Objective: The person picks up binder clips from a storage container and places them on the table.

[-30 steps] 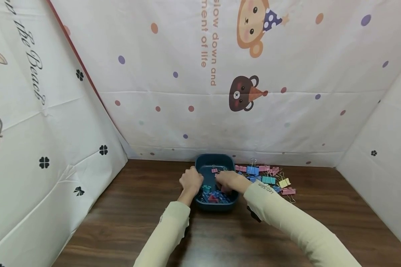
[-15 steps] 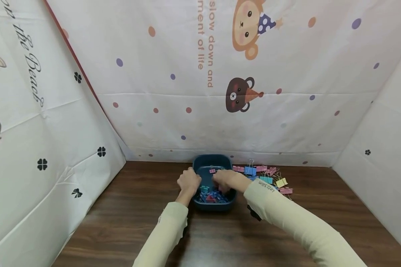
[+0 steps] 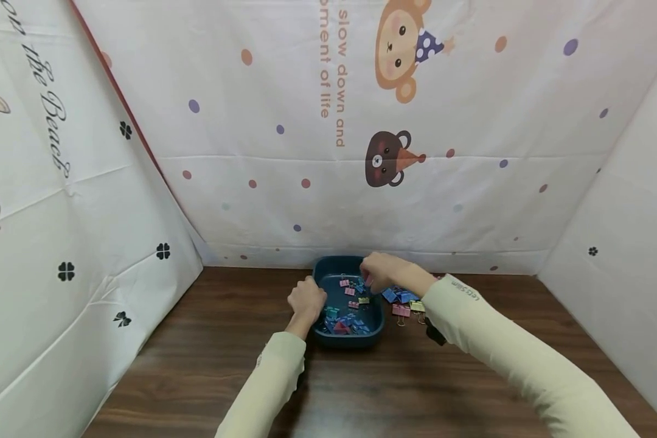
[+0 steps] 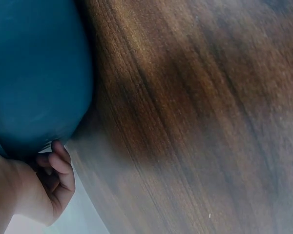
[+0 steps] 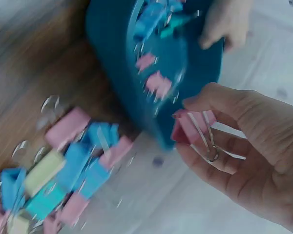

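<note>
A dark blue plastic bin (image 3: pixel 347 342) stands against the back wall with several small binder clips (image 3: pixel 356 325) inside, mostly blue at the near end and pink toward the far end. My left hand (image 3: pixel 308 299) grips its left rim; in the left wrist view its curled fingers (image 4: pixel 63 170) lie against the outer wall. Over the far right rim, my right hand (image 3: pixel 382 272) holds a pink binder clip (image 5: pixel 188 129) between thumb and fingers, the wire handles pointing toward the palm.
To the right of the bin lies a pile of larger binder clips (image 5: pixel 71 168) in pink, blue, teal and yellow, partly hidden by the right arm in the head view. A printed white cloth (image 3: pixel 252 207) rises behind the dark wooden table (image 3: pixel 224 353).
My right hand has come up from the middle of the bin to its far right rim, with the pink binder clip in its fingers. The left hand has stayed on the left rim.
</note>
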Demonstrator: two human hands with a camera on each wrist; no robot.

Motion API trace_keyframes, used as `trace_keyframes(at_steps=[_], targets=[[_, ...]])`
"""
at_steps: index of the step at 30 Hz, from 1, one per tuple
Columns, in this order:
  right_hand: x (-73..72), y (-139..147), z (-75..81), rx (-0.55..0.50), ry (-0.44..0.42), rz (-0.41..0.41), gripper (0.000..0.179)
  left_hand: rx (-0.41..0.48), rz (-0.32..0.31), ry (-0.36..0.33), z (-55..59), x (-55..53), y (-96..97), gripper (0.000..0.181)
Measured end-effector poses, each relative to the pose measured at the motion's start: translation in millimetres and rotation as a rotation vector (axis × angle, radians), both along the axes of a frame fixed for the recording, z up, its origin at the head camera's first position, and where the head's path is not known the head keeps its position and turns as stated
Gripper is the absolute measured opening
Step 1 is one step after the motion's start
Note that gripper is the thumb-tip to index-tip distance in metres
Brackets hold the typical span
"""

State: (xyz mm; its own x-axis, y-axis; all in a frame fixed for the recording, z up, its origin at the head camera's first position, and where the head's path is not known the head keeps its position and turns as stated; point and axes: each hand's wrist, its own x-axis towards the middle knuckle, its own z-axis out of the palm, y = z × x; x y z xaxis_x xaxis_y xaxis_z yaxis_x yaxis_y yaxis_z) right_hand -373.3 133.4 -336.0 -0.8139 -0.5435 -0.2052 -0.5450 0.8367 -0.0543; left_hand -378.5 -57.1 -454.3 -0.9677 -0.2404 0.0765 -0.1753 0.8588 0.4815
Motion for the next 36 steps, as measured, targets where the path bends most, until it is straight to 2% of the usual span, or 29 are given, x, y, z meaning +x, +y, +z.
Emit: trace_keyframes(at_steps=[3, 8, 12, 16, 19, 21, 26, 32, 36], targets=[[-6.3, 25.4, 4.8, -0.064, 0.023, -0.032, 0.025, -0.004, 0.015, -0.003, 0.5, -0.3, -3.3, 0.026], [-17.3, 78.2, 5.8, -0.220, -0.011, -0.158, 0.033, -0.003, 0.023, 0.004, 2.6, 0.0, -7.9, 0.025], [-24.0, 122.0, -2.3, -0.292, 0.025, -0.248, 0.021, -0.002, 0.023, -0.005, 2.9, 0.7, -9.6, 0.026], [-23.6, 160.9, -14.8, -0.304, 0.074, -0.357, 0.009, -0.003, 0.022, -0.010, 1.2, 0.5, -9.7, 0.027], [-17.7, 182.2, -25.1, -0.334, 0.078, -0.439, 0.012, -0.009, 0.017, -0.004, 0.6, 0.5, -8.3, 0.027], [-12.0, 192.2, -31.6, -0.349, 0.073, -0.489, 0.021, -0.012, 0.011, -0.004, 0.3, 0.9, -6.8, 0.027], [1.8, 209.4, -51.6, -0.366, -0.009, -0.611, 0.032, -0.013, -0.002, -0.001, -2.1, -0.3, -1.8, 0.027], [5.8, 220.1, -79.1, -0.370, -0.077, -0.690, 0.039, -0.025, -0.001, -0.001, -2.0, -2.9, 2.6, 0.027], [6.0, 221.3, -87.3, -0.369, -0.121, -0.725, 0.040, -0.030, -0.003, -0.004, -1.0, -3.1, 3.3, 0.028]])
